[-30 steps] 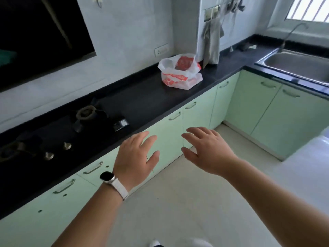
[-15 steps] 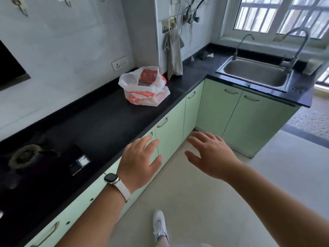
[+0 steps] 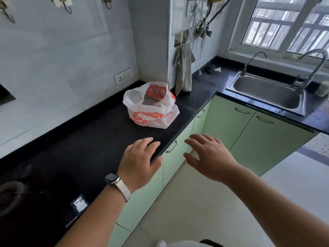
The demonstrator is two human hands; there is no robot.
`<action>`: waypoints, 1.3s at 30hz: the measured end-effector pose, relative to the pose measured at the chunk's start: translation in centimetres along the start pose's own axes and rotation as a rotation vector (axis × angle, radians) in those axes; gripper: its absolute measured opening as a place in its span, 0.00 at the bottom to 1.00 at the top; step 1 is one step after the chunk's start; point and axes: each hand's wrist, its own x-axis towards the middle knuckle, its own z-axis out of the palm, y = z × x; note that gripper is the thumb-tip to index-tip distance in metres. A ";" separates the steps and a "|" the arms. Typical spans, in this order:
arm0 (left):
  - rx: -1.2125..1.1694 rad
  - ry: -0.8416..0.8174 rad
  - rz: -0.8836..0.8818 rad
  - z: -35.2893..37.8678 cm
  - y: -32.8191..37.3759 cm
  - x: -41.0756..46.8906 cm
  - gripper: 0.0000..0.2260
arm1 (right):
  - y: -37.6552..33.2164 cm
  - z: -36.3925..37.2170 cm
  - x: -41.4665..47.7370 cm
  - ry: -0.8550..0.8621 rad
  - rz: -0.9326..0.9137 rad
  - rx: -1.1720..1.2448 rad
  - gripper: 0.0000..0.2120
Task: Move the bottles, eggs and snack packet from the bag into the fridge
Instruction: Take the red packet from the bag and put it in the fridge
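From the head camera, the white-and-red plastic bag (image 3: pixel 151 111) sits on the black worktop (image 3: pixel 89 139) near its front edge, just short of the corner where the run turns toward the sink (image 3: pixel 267 93). Its mouth gapes upward, and a red packet (image 3: pixel 156 91) stands at the back of it (probably the snack packet; bottles and eggs cannot be made out through the plastic).

Both hands are held out toward the bag and well short of it. The left hand (image 3: pixel 138 163), a watch (image 3: pixel 112 179) on its wrist, hovers over the worktop's edge, its grip open and empty. The right hand (image 3: pixel 210 157) hangs before the green cupboard doors (image 3: pixel 231 125), its grip likewise open.

I judge this to be the first step, the approach, with nothing unpacked. The next move calls for closing the gap, spreading the bag's mouth with one hand and lifting an item out with the other. The fridge is not in view.
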 end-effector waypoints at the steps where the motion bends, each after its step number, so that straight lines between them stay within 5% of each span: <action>1: -0.004 -0.008 0.001 0.2 -0.4 0.4 0.22 | 0.1 0.3 0.7 -0.009 0.000 0.004 0.25; 12: 0.050 -0.145 -0.028 4.3 -3.1 8.5 0.22 | 5.6 3.2 10.4 -0.034 -0.024 0.082 0.25; 28: 0.120 -0.254 -0.317 10.9 -1.4 29.7 0.26 | 22.3 4.1 30.7 -0.145 -0.309 0.155 0.23; 39: 0.039 -0.229 -0.501 11.9 -4.2 34.7 0.22 | 22.7 5.6 39.0 -0.180 -0.504 0.157 0.25</action>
